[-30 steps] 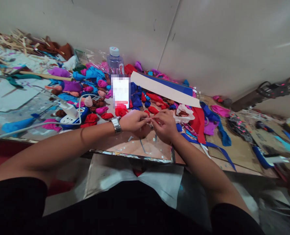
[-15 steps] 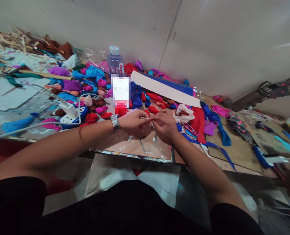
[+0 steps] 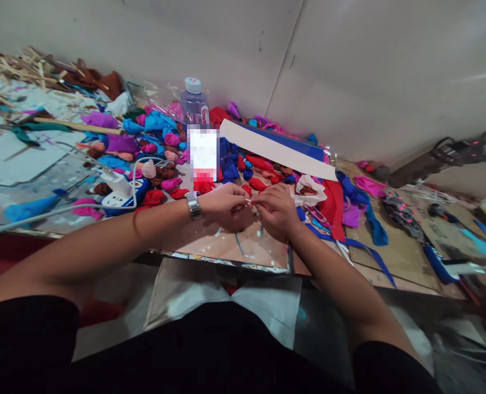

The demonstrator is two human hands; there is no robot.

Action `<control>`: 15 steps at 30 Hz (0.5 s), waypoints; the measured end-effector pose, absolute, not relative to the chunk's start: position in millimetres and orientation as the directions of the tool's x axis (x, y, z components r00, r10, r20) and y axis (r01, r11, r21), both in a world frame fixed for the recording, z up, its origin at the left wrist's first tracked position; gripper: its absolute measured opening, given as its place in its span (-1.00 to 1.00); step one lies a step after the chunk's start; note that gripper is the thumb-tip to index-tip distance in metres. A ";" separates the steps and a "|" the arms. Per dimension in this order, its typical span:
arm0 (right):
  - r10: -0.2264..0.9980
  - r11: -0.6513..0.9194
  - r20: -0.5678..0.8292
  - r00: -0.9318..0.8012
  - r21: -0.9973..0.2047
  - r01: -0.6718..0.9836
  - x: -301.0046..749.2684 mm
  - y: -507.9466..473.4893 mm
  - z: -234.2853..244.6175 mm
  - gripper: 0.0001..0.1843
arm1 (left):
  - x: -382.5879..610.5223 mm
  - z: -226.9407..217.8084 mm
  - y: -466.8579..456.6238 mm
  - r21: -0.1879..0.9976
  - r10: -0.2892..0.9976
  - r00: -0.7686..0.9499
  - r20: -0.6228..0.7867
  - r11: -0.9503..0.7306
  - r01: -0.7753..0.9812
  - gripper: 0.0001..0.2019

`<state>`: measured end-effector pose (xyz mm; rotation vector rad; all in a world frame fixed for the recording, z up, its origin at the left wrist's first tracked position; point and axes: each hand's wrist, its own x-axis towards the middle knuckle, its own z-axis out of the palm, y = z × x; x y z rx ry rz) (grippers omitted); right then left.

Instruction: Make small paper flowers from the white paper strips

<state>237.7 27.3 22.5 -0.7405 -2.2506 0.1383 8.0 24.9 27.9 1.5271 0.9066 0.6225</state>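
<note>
My left hand [image 3: 223, 202], with a metal watch [image 3: 193, 206] on the wrist, and my right hand [image 3: 276, 208] meet over the near edge of the work table [image 3: 226, 249]. Both pinch a small, thin pale piece with red on it [image 3: 251, 206] between their fingertips; it is too small to name. Just beyond my fingers lies a heap of rolled paper buds [image 3: 177, 158] in red, blue, pink and purple.
A plastic water bottle [image 3: 194, 104] stands behind the heap, with a white power strip [image 3: 117, 191] and cable to the left. A long white and blue sheet [image 3: 275, 146] lies behind, red and blue ribbons [image 3: 341, 210] to the right. Wooden sticks [image 3: 17, 68] pile up far left.
My hands have closed in on each other slightly, the fingertips now pressed together around the small piece. The rest of the table is unchanged.
</note>
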 end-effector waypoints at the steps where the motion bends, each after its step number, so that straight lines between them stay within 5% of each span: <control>1: 0.556 0.822 0.626 -0.547 -0.319 0.471 237.7 27.4 22.3 -0.88 | 7.9 29.0 24.6 0.980 0.818 0.566 -0.104 -0.012 0.196 -0.75; 7: 0.578 0.807 0.610 -0.542 -0.330 0.490 237.2 27.1 23.7 -0.85 | 8.6 34.4 22.3 0.981 0.842 0.528 -0.112 0.010 0.192 -0.58; 15: 0.578 0.800 0.637 -0.510 -0.320 0.507 235.7 24.9 26.1 -0.84 | 6.3 28.9 25.9 0.946 0.838 0.542 -0.066 -0.120 0.302 -0.66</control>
